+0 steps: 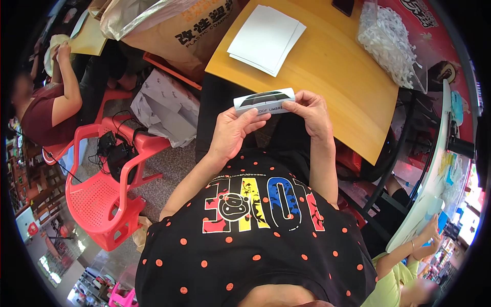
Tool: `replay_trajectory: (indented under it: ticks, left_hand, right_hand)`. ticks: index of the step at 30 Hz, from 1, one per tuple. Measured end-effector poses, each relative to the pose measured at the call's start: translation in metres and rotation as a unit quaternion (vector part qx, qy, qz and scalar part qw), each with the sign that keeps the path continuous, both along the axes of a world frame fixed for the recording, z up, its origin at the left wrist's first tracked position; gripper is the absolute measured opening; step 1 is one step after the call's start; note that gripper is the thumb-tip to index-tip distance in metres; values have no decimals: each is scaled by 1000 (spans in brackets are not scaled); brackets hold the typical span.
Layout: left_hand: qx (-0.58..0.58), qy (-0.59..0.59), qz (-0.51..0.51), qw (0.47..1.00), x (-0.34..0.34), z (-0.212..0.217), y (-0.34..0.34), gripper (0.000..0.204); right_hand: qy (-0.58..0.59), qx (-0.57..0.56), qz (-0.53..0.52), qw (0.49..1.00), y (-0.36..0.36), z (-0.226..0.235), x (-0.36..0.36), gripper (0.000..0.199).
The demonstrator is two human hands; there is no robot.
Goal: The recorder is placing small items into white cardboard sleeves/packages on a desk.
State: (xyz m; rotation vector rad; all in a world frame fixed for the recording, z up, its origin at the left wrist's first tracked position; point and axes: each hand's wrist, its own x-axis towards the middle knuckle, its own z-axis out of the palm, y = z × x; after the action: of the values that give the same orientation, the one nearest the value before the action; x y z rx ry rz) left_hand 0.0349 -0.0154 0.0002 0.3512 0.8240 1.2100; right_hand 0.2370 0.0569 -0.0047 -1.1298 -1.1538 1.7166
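Between my two hands, in front of my chest, is a small light-coloured printed paper piece (263, 101) with a dark curved umbrella picture on it. It looks folded or curled over; whether it is a flat sheet or a small carton I cannot tell. My left hand (230, 134) pinches its lower left part, thumb on the front. With thumb and fingers, my right hand (313, 113) grips the right end. Just beyond stands a yellow wooden table (327, 92), and on it lies a stack of white sheets (266, 38).
A clear bin of white strips (388, 43) and a dark phone (343, 6) are on the table. To the left are a large printed sack (163, 30), crumpled white paper (166, 107) and a red plastic chair (97, 199) with black cables. Co-workers sit at left (56, 110) and lower right (399, 271).
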Motion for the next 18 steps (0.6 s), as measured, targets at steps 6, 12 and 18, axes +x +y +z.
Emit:
replay_trajectory:
  ticks: [6,12,18]
  left_hand:
    - [-16,26,-16,999,0,-3,-1,24]
    - [-10,46,-16,999,-4,-6,-1,23]
    - [32,57,13,998,-4,-9,-1,23]
  right_hand:
    - [1,-8,-7,1000,0,1,-1,10]
    - [1,0,1,1000,-1,2,-4,9]
    - [-55,44,13,997,1,3,-6,14]
